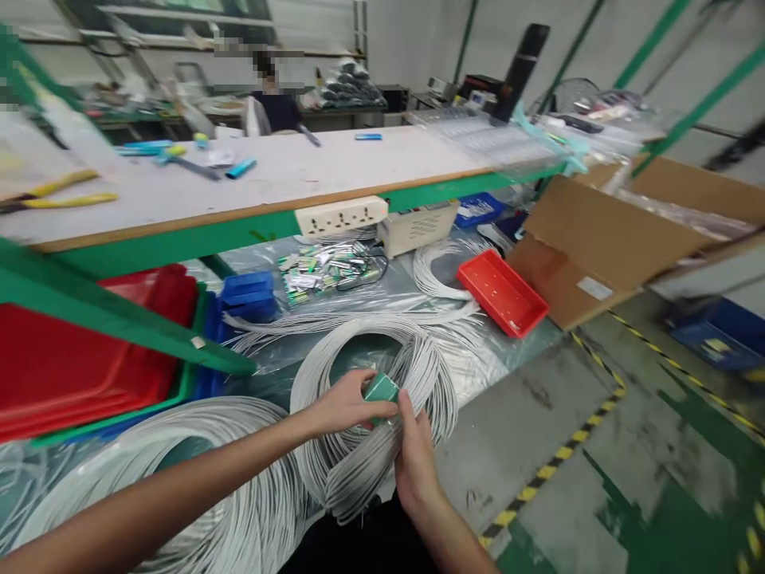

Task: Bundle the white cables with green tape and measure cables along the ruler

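Observation:
A small green block-like item (382,388), perhaps a roll of tape, is pinched in my left hand (350,405). It sits over a gathered section of a coil of white cable (316,399), at the edge of the bench near my body. My right hand (417,450) is closed around the right side of that gathered section, its thumb close to the green item. Part of the bundle is hidden behind my fingers. A second, larger coil of white cable (251,494) lies to the left, under my left forearm.
Loose white cables (358,319) stretch behind the coil, near a pile of small connector parts (328,267). A red tray (502,291) lies right, beside a cardboard box (598,247). Stacked red bins (107,343) stand left. A shelf (287,171) with a power strip (342,217) crosses above.

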